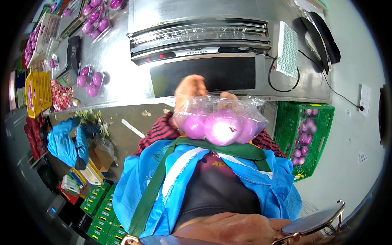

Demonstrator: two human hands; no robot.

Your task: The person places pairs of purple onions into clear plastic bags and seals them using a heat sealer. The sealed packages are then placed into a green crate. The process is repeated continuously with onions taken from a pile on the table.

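Observation:
Close to my chest is a clear film-wrapped pack of purple onions, raised in front of the counter edge. My left hand is at the pack's far left, its fingers rising above the film and its lower part seen through it. Of my right hand, only fingertips show over the far side of the pack; the rest is hidden. Beyond my hands lies the black plate of a film-wrapping machine on the steel counter.
Wrapped onions lie left, beside a scale and a yellow crate. A keyboard with a looped cable stands right. A green crate holds packed onions. At lower left, a person in blue bends near stacked green crates.

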